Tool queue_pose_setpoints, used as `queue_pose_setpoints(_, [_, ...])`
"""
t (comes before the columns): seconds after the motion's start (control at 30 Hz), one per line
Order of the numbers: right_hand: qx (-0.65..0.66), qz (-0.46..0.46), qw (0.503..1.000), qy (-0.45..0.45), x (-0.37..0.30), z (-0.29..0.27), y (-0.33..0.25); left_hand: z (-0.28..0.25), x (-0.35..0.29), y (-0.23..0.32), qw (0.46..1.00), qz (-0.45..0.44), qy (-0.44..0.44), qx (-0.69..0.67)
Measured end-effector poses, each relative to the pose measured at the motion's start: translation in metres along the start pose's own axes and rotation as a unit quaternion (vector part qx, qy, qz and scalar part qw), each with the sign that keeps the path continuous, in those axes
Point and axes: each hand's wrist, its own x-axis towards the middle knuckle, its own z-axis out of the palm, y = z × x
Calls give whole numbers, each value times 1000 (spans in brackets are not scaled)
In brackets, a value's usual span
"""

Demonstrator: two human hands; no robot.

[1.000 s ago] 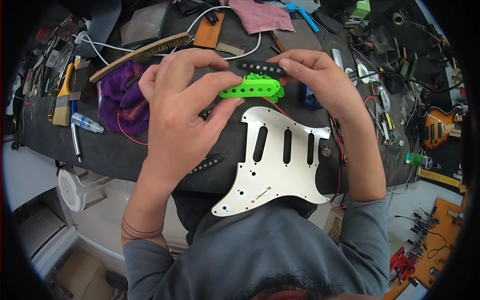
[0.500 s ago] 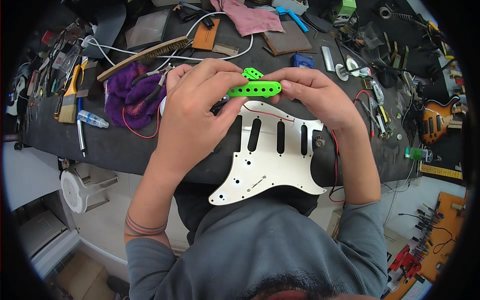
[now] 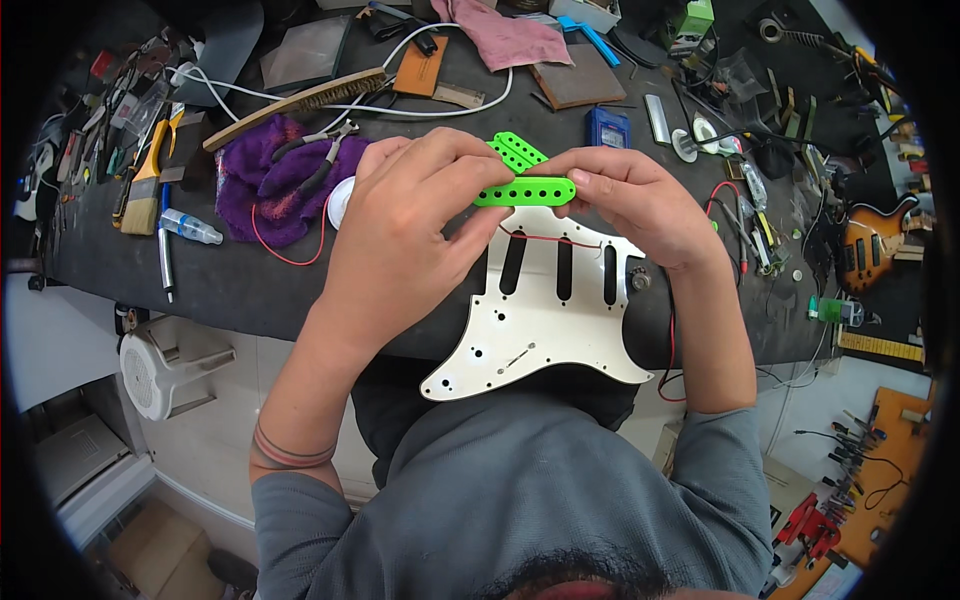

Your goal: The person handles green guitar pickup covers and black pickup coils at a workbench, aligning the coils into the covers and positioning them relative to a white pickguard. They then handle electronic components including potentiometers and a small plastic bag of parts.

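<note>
Between both hands is a bright green guitar pickup cover [image 3: 527, 192] with a row of dark round holes, held level above the bench. My left hand [image 3: 405, 225] pinches its left end, fingers on top and thumb below, hiding that end. My right hand [image 3: 640, 205] grips the right end between thumb and fingers. Just beyond lie more green pickup covers [image 3: 516, 151], partly hidden by the hands. Below the hands rests a cream pickguard [image 3: 540, 325] with three long slots, its lower edge reaching over the bench edge toward me. A red wire [image 3: 550, 237] crosses its upper part.
To the left are a purple cloth [image 3: 245, 190] with pliers [image 3: 320, 175] on it, a wooden brush [image 3: 290, 110] and a small bottle [image 3: 190, 227]. A blue box [image 3: 607, 128] and a pink cloth [image 3: 505, 35] sit farther back. A small round metal part [image 3: 640, 279] lies right of the pickguard.
Both hands and the green cover have shifted slightly right and nearer to me. More of the green covers behind now shows. The grip looks the same.
</note>
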Motion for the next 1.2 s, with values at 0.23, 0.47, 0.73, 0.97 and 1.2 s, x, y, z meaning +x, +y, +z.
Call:
queue_pose_setpoints(0.23, [64,9,998,-24,1,0,2,4,-3,-3,999,-21,2,-24])
queue_pose_setpoints(0.47, [73,-4,997,-39,4,-6,12,1,-2,0,1000,-13,8,-20])
queue_pose_setpoints(0.73, [76,0,996,-41,1,-3,10,0,-2,2,1000,-21,1,-15])
queue_pose_setpoints(0.97, [126,26,992,6,17,-8,10,-23,11,-1,996,15,79,-49])
queue_pose_setpoints(1.2, [-106,20,979,170,72,-34,-6,-67,-51,16,993,-107,-30,45])
